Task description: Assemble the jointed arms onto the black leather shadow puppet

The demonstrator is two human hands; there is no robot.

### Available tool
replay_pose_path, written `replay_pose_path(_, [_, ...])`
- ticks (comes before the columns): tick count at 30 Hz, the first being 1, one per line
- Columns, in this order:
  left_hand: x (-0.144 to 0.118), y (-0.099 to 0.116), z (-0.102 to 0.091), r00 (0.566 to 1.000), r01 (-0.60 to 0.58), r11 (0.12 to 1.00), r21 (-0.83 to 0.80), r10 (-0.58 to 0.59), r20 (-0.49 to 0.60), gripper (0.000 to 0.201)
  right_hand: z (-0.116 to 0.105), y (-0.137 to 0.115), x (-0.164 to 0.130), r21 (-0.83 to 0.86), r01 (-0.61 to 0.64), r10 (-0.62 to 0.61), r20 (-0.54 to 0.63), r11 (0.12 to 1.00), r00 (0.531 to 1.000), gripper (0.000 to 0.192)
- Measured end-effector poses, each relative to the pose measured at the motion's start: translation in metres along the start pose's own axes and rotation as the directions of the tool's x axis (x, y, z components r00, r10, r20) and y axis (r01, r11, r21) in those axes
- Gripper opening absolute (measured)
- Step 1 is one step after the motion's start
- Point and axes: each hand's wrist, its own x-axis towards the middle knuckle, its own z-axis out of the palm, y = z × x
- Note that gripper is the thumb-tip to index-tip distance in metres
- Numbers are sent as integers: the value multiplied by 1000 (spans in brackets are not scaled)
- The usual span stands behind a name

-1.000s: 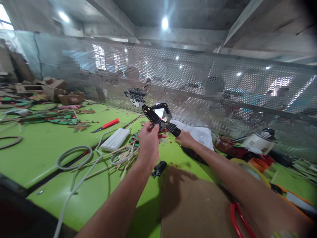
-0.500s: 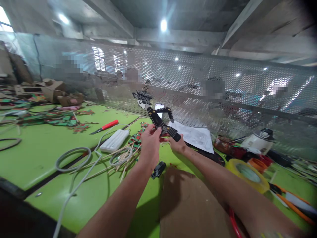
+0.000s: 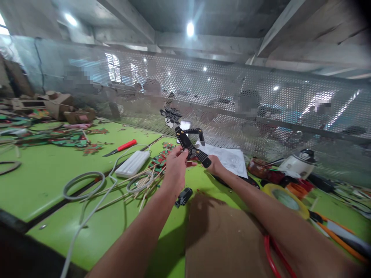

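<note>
A black jointed shadow puppet (image 3: 183,139) with a white profile face, a patterned headdress and brass-coloured joint pins is held up over the table. My left hand (image 3: 176,164) pinches its lower body between thumb and fingers. At the puppet's lower end, my right hand (image 3: 215,164) is closed around the tip of a black striped piece, its fingers partly hidden behind it. One puppet arm bends out to the right. A loose black cut piece (image 3: 183,197) lies on the green table below my left wrist. Printed paper sheets (image 3: 232,160) lie behind my right hand.
A brown cardboard sheet (image 3: 220,239) lies in front, with red-handled scissors (image 3: 271,255) under my right forearm. Left are a red-handled knife (image 3: 126,145), a white power strip (image 3: 132,163) with cable and thin sticks. Yellow tape (image 3: 282,199) and a kettle (image 3: 300,164) stand right. Perforated mesh (image 3: 203,96) closes the back.
The puppet's head and upper body have swung slightly right and down. Both hands keep hold of it, and the right one has shifted a little. The camera view has moved slightly.
</note>
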Motion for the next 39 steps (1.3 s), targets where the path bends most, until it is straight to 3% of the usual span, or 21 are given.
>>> replay_pose_path(5, [1,-1,1,1000,27,999,35,-27,11,7,-14,8,-11,303,-118,107,53,946,993,26])
replay_pose_path(10, [8,-4,-1,999,38,999,27,-37,-33,3,-27,14,-32,596,-197,168,104,778,980,29])
replay_pose_path(14, [10,-8,-3,997,50,998,23,-49,-60,4,-27,13,-43,704,-248,203,150,665,968,34])
replay_pose_path(18, [12,-11,-5,996,54,998,23,-52,-74,5,-19,11,-45,712,-306,256,181,632,950,28])
replay_pose_path(24, [13,-13,-7,994,104,994,29,-103,-27,8,-1,10,-41,596,-374,347,166,710,923,18])
replay_pose_path(29, [13,-15,-9,992,123,992,32,-124,31,8,10,12,-32,524,-410,374,179,746,910,22])
replay_pose_path(39, [14,-15,-10,991,129,991,26,-130,34,7,0,7,-33,585,-375,313,209,719,927,20])
